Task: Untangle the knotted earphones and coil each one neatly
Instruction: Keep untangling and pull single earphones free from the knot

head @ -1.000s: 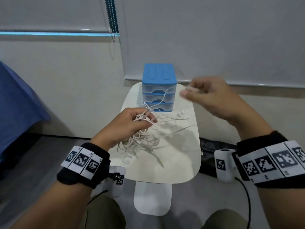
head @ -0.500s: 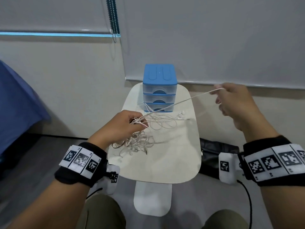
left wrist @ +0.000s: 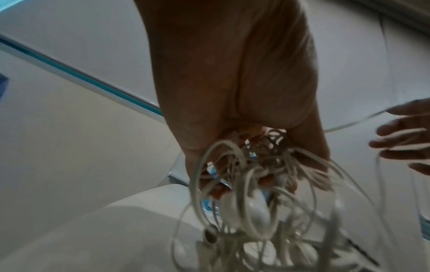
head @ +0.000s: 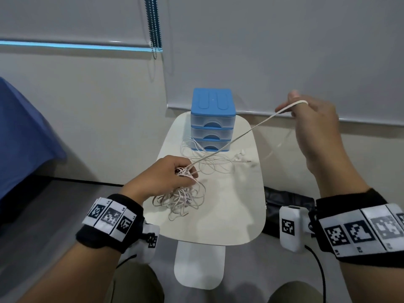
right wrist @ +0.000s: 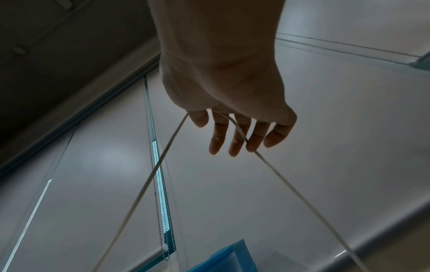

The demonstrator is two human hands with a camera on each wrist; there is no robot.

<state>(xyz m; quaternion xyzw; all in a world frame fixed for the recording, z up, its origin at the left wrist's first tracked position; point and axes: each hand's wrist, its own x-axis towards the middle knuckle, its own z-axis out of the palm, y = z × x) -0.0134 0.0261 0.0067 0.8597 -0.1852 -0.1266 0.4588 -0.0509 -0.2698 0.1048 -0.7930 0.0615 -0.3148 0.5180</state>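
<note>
My left hand [head: 188, 171] grips a tangle of white earphone cords [head: 181, 197] just above the near middle of the small white table [head: 229, 219]. The left wrist view shows loops and earbuds [left wrist: 253, 211] hanging below the curled fingers [left wrist: 311, 156]. One cord [head: 236, 138] runs taut from that fist up to my right hand [head: 293, 106], raised at the right. There it loops over fairly straight fingers [right wrist: 237, 136], and two strands [right wrist: 149, 178] lead away. A second, looser earphone [head: 218, 162] lies on the table by the drawers.
A blue-topped drawer unit [head: 213, 119] with three clear drawers stands at the table's far edge. On the floor right of the table lies a black bag [head: 284, 197]. Blue fabric [head: 21, 127] fills the left side. Behind are a wall and window blinds.
My right hand has moved from near the drawers out to the right and upward, drawing one cord taut from the tangle. The left hand stays in place, holding the bundle.
</note>
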